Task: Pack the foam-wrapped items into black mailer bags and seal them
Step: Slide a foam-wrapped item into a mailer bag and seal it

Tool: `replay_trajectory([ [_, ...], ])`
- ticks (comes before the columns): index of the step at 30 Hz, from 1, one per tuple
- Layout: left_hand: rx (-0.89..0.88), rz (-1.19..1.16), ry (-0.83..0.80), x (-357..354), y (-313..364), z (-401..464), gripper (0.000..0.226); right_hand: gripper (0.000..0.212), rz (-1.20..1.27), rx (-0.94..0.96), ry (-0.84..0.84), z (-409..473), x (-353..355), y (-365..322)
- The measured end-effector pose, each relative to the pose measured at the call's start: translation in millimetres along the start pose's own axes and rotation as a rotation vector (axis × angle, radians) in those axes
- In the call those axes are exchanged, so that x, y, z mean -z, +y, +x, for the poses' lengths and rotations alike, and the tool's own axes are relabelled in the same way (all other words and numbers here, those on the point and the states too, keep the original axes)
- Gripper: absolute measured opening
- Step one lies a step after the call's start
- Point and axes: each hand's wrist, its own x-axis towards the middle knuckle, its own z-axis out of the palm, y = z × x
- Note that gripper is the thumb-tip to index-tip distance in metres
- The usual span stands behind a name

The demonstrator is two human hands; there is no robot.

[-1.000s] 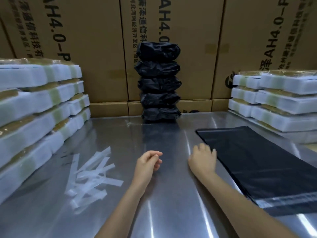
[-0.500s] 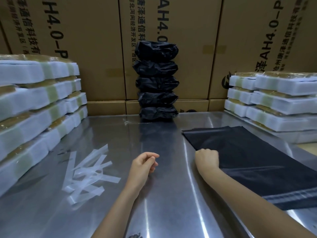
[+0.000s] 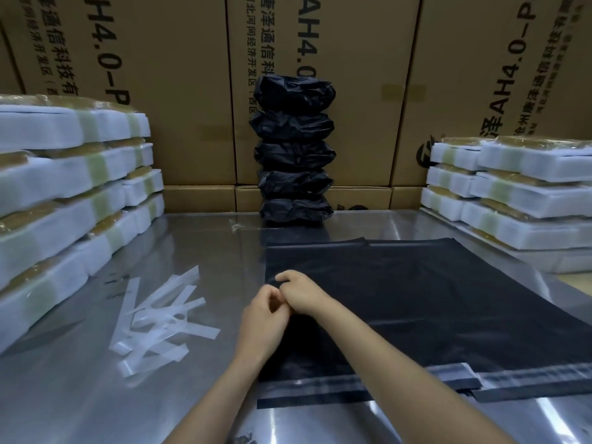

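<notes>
Both hands are working the left edge of the flat black mailer bags [image 3: 416, 309] at frame centre: the right hand [image 3: 299, 291] is pinching it, the left hand [image 3: 264, 318] is curling in alongside, its contact unclear. Several thin layers may be lifting together. Foam-wrapped items [image 3: 64, 193] are waiting at frame left, unpacked; five filled bags [image 3: 294, 149] are standing stacked at upper centre.

A shiny metal table [image 3: 198, 395] carries flat black mailer bags [image 3: 432, 302] at its middle, peeled white strips [image 3: 160, 318] left of them, foam-wrapped stacks [image 3: 64, 200] [image 3: 512, 193] flanking them, and packed black bags [image 3: 294, 152] piled behind.
</notes>
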Motion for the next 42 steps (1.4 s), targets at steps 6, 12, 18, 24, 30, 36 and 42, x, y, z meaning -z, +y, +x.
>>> replay_trajectory([
  [6, -0.256, 0.844, -0.367, -14.2, -4.3, -7.4, 0.058, 0.058, -0.115, 0.143, -0.108, -2.7, -13.1, 27.6],
  [12, -0.047, 0.938, -0.384, -4.0, -17.2, 19.1, 0.078, 0.038, -0.478, 0.175, 0.515, -15.7, 11.1, 60.8],
  [18, 0.016, 0.954, -0.372, 13.2, -30.7, 39.5, 0.082, 0.034, -0.383, -0.120, 0.646, -32.1, 42.3, 92.2],
  [24, -0.003, 0.911, -0.372, 9.8, -31.5, 35.9, 0.083, 0.025, -0.226, -0.322, 0.729, -35.3, 61.2, 111.8],
  [30, 0.088, 0.468, -0.161, 19.6, -23.5, 34.7, 0.067, 0.028, -0.384, -0.331, 0.698, -27.6, 55.4, 116.9],
  [36, 0.008, 0.516, -0.010, 65.8, -14.5, 38.3, 0.041, 0.052, -0.406, -0.328, 0.563, -25.3, 56.5, 118.5],
  [42, -0.116, 0.612, 0.447, 166.7, 46.6, 86.9, 0.036, 0.029, -0.386, 0.052, 0.528, -24.0, 46.2, 98.2],
])
